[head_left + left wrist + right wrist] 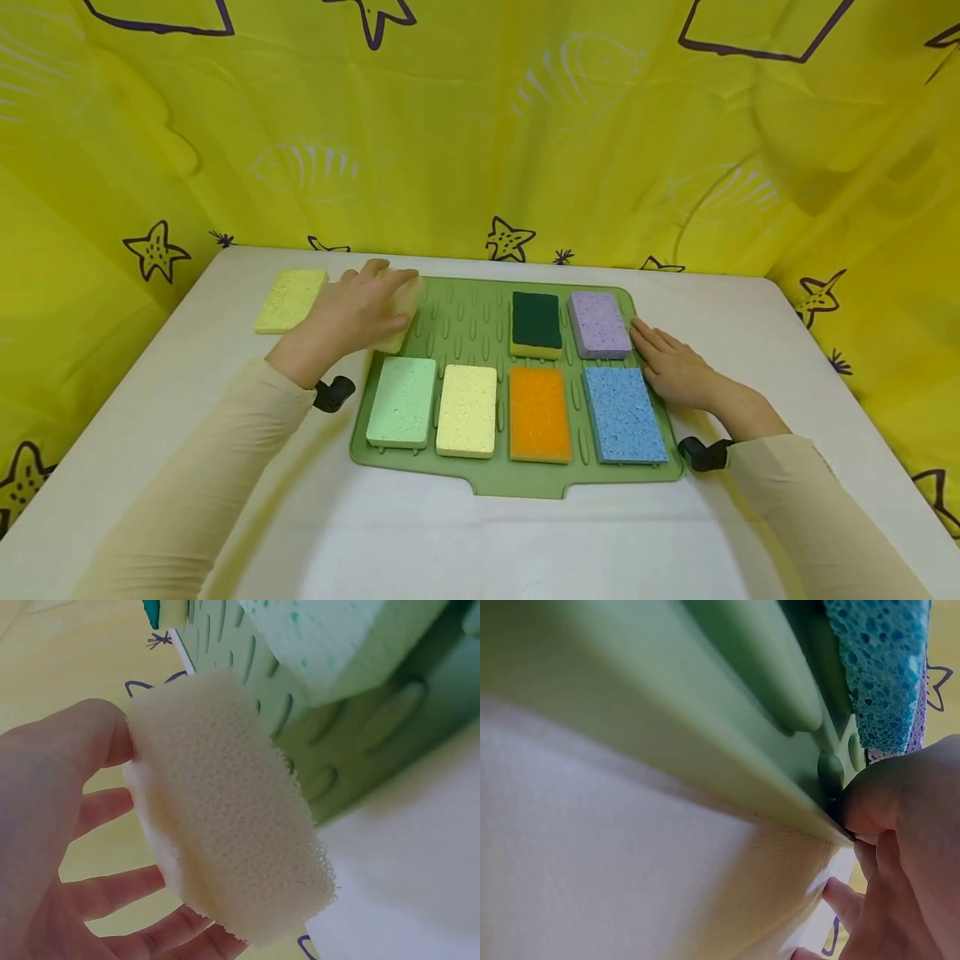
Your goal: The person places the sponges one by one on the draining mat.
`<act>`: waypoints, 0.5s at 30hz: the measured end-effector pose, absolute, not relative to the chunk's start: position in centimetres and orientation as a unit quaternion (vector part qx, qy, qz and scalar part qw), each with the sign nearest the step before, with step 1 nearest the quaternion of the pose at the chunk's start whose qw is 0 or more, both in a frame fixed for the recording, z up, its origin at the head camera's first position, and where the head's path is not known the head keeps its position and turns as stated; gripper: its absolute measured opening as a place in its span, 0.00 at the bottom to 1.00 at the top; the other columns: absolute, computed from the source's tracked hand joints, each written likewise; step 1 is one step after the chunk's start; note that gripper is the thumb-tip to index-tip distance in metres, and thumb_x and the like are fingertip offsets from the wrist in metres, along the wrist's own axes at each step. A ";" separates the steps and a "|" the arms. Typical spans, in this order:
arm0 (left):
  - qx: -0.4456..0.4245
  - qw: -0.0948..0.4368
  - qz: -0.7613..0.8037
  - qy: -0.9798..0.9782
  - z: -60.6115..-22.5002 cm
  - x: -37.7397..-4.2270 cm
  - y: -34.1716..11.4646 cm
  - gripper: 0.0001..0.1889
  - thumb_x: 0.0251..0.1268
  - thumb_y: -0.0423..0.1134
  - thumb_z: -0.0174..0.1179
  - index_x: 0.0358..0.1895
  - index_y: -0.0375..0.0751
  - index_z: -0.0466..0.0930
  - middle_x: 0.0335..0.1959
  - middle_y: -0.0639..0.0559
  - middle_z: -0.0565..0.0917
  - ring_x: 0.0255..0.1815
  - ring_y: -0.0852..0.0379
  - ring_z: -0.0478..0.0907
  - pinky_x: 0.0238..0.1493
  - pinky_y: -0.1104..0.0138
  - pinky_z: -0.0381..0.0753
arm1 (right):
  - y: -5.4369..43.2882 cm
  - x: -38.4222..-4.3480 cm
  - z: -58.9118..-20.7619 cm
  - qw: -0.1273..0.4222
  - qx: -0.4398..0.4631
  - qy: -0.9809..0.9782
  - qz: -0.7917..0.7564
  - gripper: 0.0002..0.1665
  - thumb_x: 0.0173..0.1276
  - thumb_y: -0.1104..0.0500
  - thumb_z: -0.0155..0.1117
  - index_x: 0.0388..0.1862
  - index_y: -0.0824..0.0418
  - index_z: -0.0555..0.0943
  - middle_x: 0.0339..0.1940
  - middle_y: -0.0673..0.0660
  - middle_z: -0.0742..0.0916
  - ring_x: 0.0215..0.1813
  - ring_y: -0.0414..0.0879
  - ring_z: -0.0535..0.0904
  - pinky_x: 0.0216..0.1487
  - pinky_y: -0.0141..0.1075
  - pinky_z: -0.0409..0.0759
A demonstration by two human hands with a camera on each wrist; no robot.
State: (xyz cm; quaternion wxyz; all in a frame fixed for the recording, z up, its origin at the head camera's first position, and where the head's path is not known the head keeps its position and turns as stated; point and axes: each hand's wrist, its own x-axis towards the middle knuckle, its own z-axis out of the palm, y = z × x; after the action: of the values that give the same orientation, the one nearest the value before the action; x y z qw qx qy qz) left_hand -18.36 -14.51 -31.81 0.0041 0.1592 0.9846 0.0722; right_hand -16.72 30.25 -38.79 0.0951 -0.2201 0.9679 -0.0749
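My left hand (354, 310) grips a pale cream sponge (225, 802) by its sides at the back left corner of a green ribbed mat (468, 325). In the left wrist view the thumb is on one side and the fingers on the other; the sponge is tilted. My right hand (675, 367) rests along the mat's right edge. Its thumb lies on the rim and its fingers reach onto the table, as the right wrist view shows. Beside it are a blue sponge (624, 414) and a purple sponge (600, 325).
On the mat's front row lie a mint green sponge (402, 402), a pale yellow sponge (467, 411) and an orange sponge (539, 414). Behind them sits a yellow sponge with a dark green top (536, 321). Off the mat, a light yellow sponge (292, 300) lies on the white table (420, 550).
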 end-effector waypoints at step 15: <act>0.195 0.009 0.072 0.978 -32.2 -18.9 -11.7 0.30 0.72 0.46 0.56 0.76 0.58 0.61 0.76 0.39 0.62 0.54 0.27 0.76 0.33 0.48 0.82 | 30.4 -16.8 -38.9 0.094 -0.220 0.968 -0.075 0.33 0.75 0.62 0.45 0.75 0.77 0.56 0.78 0.72 0.58 0.74 0.76 0.56 0.66 0.73 0.60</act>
State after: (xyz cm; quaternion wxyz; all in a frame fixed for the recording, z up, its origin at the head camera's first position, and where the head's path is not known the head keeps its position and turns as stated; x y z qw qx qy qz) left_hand -18.87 -11.72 -32.16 0.0088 0.1950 0.9781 0.0723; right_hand -16.76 30.36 -38.90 0.0937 -0.2200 0.9681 -0.0747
